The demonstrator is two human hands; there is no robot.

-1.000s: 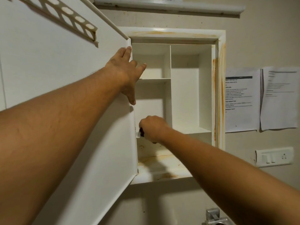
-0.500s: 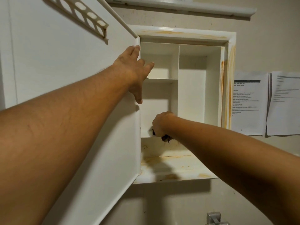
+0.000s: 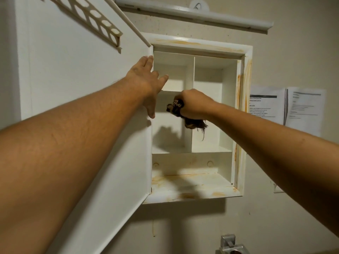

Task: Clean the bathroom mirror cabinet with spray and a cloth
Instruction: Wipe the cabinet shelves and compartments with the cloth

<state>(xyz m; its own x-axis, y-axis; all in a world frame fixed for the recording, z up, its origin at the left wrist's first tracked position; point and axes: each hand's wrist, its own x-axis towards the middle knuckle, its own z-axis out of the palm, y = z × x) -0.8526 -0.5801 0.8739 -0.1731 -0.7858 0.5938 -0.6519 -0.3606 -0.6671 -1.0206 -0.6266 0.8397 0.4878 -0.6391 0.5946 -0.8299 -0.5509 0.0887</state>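
Beige wall frames the open cabinet [image 3: 242, 114]; the left hand [image 3: 146, 79] rests flat, fingers spread, on its door [image 3: 73, 79], while the right hand [image 3: 194, 105] clutches a dark cloth [image 3: 192, 122] before the middle shelves.

Left hand [image 3: 146, 79] lies flat; right hand [image 3: 194, 105] is clenched.

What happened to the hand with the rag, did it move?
Yes. The right hand, gripping the cloth, rose from the lower shelf to just under the small upper shelf.
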